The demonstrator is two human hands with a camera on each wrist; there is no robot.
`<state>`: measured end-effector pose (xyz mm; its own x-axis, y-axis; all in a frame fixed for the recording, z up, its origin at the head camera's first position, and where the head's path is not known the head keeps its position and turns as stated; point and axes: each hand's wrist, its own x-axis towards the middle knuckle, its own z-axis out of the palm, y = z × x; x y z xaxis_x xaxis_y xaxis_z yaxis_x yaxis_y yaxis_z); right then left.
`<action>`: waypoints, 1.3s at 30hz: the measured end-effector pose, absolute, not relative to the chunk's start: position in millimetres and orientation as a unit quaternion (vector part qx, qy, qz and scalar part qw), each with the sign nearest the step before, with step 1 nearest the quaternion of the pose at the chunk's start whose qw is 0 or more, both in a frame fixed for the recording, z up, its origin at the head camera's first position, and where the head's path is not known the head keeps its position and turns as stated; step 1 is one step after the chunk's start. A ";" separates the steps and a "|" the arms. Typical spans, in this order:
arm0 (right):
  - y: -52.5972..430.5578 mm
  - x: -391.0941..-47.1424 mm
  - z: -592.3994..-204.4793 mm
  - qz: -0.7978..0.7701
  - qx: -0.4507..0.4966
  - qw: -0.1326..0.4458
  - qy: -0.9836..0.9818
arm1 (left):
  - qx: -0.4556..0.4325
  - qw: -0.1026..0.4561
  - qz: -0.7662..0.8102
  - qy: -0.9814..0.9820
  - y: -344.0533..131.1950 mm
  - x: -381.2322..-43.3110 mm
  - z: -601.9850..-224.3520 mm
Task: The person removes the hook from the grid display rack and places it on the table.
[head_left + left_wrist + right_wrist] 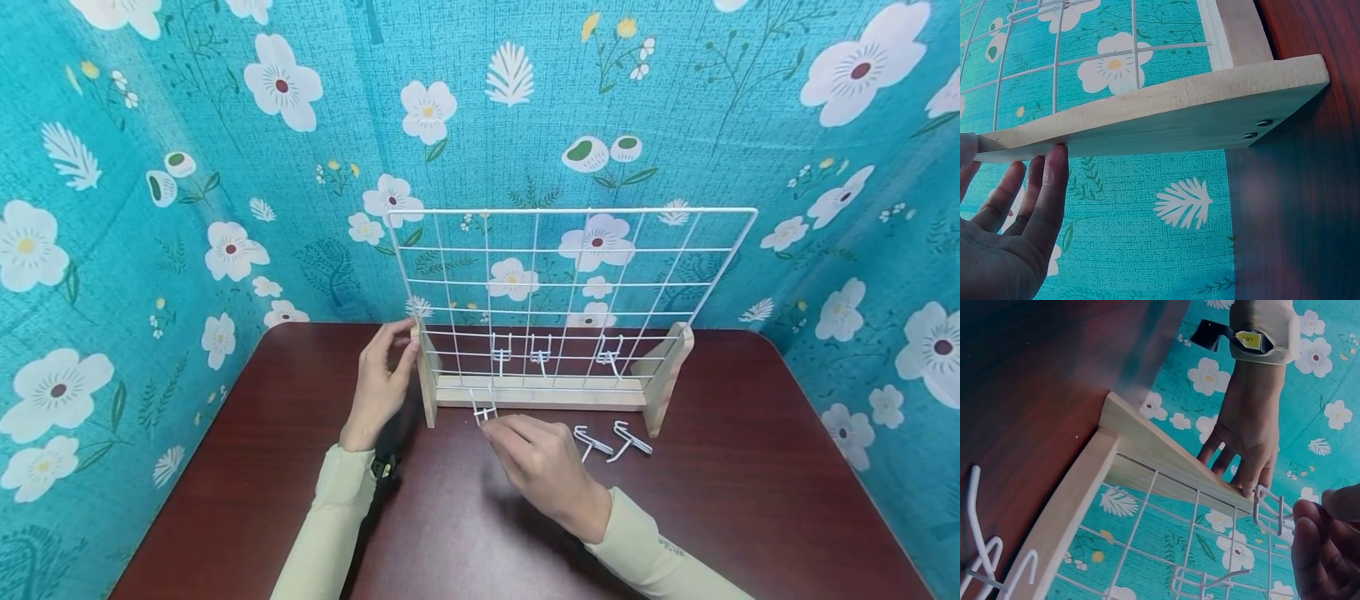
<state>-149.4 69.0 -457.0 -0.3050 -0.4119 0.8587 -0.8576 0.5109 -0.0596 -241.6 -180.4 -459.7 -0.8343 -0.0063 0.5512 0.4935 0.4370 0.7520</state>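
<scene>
A white wire grid rack (570, 211) stands on a wooden base bar (540, 395) between two wooden side panels. My left hand (378, 387) grips the upper end of the left side panel (1147, 122), fingertips on its outer face and thumb at its edge. Between thumb and fingers, my right hand (543, 467) pinches a white wire hook (484, 412), its prongs pointing up in front of the lower left grid. Three similar hooks hang low on the grid: a left one (501, 357), a middle one (540, 357) and a right one (610, 354).
Two loose white hooks lie on the dark red table, one (592, 442) just right of my right hand and another (632, 438) near the right side panel (670, 379). Behind the table hangs a blue flowered cloth (465, 167), which also covers both sides.
</scene>
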 end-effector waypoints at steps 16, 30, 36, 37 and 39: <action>75.7 -149.3 -477.8 0.258 0.402 0.399 -0.782 | -0.160 0.248 -0.511 -0.807 -170.7 -222.1 -436.7; 85.8 -150.9 -488.9 0.254 0.400 0.365 -0.801 | -0.170 0.247 -0.523 -0.798 -170.2 -223.3 -434.3; 89.5 -152.6 -495.0 0.243 0.392 0.344 -0.818 | -0.169 0.251 -0.520 -0.799 -171.5 -223.2 -434.1; 89.9 -152.9 -496.1 0.240 0.391 0.341 -0.820 | -0.169 0.251 -0.522 -0.797 -171.7 -223.2 -434.2; 90.2 -153.9 -498.3 0.238 0.392 0.342 -0.820 | -0.169 0.251 -0.525 -0.796 -172.0 -223.1 -434.3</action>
<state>-153.9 90.2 -498.3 -0.4589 -0.4803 0.7475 -0.8056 0.5797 -0.1221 -223.1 -172.0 -434.3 -0.8165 0.0055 0.5774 0.5329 0.3923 0.7498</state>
